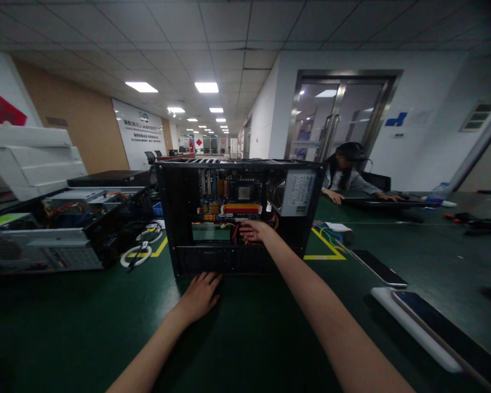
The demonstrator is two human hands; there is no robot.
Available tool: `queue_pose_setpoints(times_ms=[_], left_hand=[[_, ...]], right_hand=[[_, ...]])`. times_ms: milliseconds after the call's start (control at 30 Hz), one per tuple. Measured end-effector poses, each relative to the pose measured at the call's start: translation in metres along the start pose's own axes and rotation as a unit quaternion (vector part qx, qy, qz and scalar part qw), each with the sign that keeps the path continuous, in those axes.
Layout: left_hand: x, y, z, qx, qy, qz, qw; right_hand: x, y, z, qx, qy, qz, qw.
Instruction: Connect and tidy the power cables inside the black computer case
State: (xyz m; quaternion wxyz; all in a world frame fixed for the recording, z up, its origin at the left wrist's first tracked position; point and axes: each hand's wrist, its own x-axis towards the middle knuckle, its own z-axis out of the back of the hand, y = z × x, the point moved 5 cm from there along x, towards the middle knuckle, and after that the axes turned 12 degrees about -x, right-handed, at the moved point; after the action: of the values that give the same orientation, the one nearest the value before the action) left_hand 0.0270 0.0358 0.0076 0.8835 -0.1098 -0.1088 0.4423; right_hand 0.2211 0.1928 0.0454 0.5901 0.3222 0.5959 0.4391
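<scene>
A black computer case (204, 261) stands upright on the green table, its open side facing me. Inside it are a motherboard (244, 192), red and yellow memory slots (241, 209) and a power supply (298, 192) at the upper right. My right hand (253, 231) reaches into the lower part of the case, fingers stretched out beside a bundle of coloured cables (234, 233); whether it touches them I cannot tell. Palm down on the table, my left hand (200, 295) lies with its fingers spread by the case's lower front edge.
Another opened computer case (53, 251) lies at left, with coiled white cable (136, 255) beside it. Phone-like slabs (378, 267) and a white bar (413, 327) lie at right. Across the table, a person (349, 169) sits near a water bottle (437, 194).
</scene>
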Motion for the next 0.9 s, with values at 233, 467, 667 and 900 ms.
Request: queue_pose_setpoints(times_ms=[233,467,667,900], left_hand=[[-0.001,-0.001,0.001,-0.009,0.005,0.004,1.000],[-0.001,0.001,0.000,-0.004,-0.003,-0.002,1.000],[0.000,-0.001,0.000,-0.001,0.002,0.001,1.000],[-0.001,-0.001,0.001,-0.006,-0.004,0.003,1.000]], right_hand=[[-0.008,0.007,0.013,-0.037,-0.156,0.067,0.985],[-0.006,0.017,-0.003,-0.297,-0.180,0.178,0.921],[-0.001,0.009,-0.032,-0.439,-0.063,0.197,0.874],[0.006,0.006,-0.039,-0.559,-0.024,0.216,0.800]])
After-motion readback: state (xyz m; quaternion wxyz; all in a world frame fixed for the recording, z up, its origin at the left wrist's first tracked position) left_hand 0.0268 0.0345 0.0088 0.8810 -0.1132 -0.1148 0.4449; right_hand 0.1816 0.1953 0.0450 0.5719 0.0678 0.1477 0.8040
